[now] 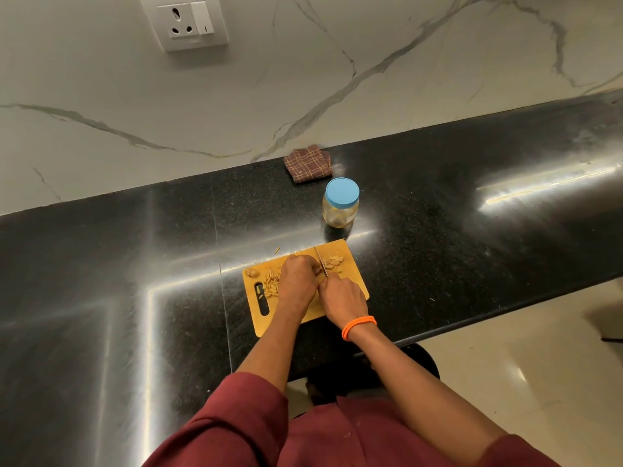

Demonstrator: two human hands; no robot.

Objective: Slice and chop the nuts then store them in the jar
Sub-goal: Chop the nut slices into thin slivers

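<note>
A yellow cutting board (354,284) lies on the black counter. My left hand (298,281) presses down on a nut piece beside the blade; the piece is mostly hidden under the fingers. My right hand (342,299) grips the handle of a knife (320,261), whose blade points away from me across the board. Sliced nut pieces (271,286) are piled left of my left hand, with more slices (333,261) right of the blade. A whole nut (251,272) sits at the board's far left corner. A clear jar (340,205) with a blue lid stands behind the board.
A folded brown checked cloth (308,163) lies against the marble backsplash behind the jar. A wall socket (187,21) is up on the backsplash. One stray nut sliver (277,250) lies on the black counter (472,230) beyond the board. The counter's front edge runs to my right.
</note>
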